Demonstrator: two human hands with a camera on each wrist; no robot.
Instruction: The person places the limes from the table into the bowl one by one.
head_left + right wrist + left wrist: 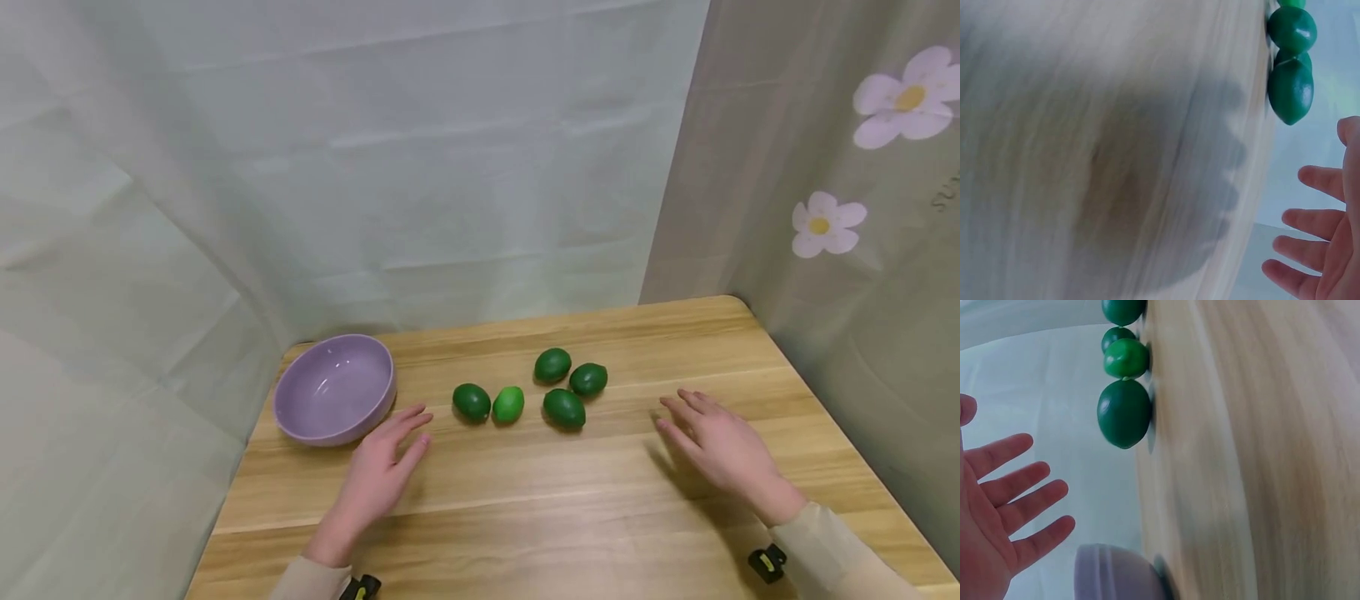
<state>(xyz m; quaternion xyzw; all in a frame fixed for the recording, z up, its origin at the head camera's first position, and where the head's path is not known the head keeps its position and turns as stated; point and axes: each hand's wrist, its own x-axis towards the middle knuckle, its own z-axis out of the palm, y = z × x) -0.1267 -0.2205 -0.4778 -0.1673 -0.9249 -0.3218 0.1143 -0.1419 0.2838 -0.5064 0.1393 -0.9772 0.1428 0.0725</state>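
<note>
My left hand (380,471) is above the table, just right of a purple bowl (335,390), its fingers spread and holding nothing. Over the table's right side hovers my right hand (723,446), fingers extended, with its shadow on the wood. Between the hands lie several limes. A dark green lime (471,402) is closest to my left hand, beside a bright green lime (508,405). Further right, three dark limes form a cluster: one at the back (552,365), one to the right (588,379) and one in front (564,409). Neither hand touches any of them.
The wooden table (525,517) has a back edge close to a pale hanging cloth (450,167). On the right hangs a curtain (862,333) with white flowers. Each wrist wears a small black device, such as the right wrist camera (767,563).
</note>
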